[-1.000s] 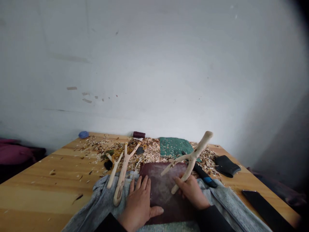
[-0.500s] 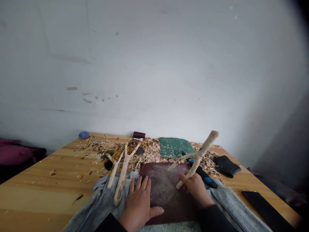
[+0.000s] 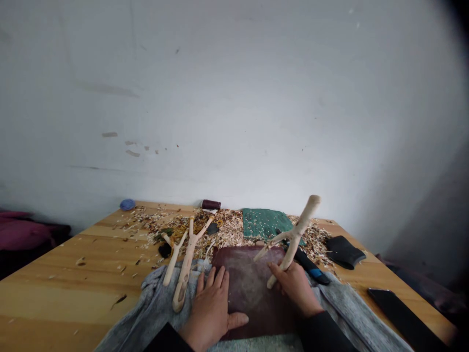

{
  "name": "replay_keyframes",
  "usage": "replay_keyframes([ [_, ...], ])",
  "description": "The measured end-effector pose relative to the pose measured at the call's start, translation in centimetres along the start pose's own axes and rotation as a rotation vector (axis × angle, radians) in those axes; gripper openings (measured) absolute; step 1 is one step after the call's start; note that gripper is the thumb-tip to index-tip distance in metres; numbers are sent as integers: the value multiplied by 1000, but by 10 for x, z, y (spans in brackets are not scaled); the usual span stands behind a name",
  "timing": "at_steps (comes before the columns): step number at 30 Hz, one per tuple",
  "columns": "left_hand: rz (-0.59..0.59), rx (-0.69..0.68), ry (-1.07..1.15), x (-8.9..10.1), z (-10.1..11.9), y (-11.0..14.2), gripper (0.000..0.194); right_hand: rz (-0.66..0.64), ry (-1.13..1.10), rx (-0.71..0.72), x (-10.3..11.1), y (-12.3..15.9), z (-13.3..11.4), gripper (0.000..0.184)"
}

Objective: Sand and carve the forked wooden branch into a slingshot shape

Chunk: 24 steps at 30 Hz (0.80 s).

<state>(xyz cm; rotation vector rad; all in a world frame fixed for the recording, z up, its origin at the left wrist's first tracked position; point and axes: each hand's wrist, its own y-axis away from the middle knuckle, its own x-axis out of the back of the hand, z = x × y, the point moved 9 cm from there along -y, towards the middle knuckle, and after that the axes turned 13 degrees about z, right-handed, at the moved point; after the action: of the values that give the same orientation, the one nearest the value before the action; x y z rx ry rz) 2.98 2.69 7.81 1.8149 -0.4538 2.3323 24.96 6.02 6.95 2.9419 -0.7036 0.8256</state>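
My left hand lies flat, fingers spread, on the left edge of a dark red sheet that looks like sandpaper. My right hand grips a peeled forked branch by one of its prongs. The branch's thick end points up and away, and its other prong tip hangs just above the sheet. Whether the held prong touches the sheet I cannot tell. Left of my left hand lie two Y-shaped wooden forks, a larger one and a smaller one, partly on a grey cloth.
Wood shavings cover the back of the wooden table. A thread spool, a green sheet and a blue round item lie there. On the right are a black-and-blue tool, black folded fabric and a phone.
My right hand has shifted the forked branch slightly; its thick upper end has swung left and a little up. My left hand and the red sheet stay in place.
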Motion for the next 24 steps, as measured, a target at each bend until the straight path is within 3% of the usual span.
replay_keyframes([
  [4, -1, -6, -5, 0, 1, 0, 92, 16, -10, 13, 4, -1, -2, 36],
  [7, -9, -3, -17, -2, 0, -1, 94, -91, -44, 13, -19, 21, -13, 33],
  [9, -16, -7, -23, -3, -1, -1, 94, -248, -112, -20, -42, 41, -19, 33],
  [12, -12, -15, -25, -2, 0, -1, 93, -337, -161, 38, -55, 55, -29, 34],
  [14, -9, -9, -22, -1, 0, -1, 94, -283, -124, 52, -46, 47, -27, 33],
  [17, -18, 4, -15, 1, 1, 0, 95, -67, 24, 25, -13, 19, -12, 34],
  [20, -19, 2, -12, 1, 2, 1, 95, 24, 64, 17, 8, 1, -6, 34],
  [24, -19, 4, -16, -1, 2, -1, 96, -45, 42, 17, -6, 13, -10, 33],
])
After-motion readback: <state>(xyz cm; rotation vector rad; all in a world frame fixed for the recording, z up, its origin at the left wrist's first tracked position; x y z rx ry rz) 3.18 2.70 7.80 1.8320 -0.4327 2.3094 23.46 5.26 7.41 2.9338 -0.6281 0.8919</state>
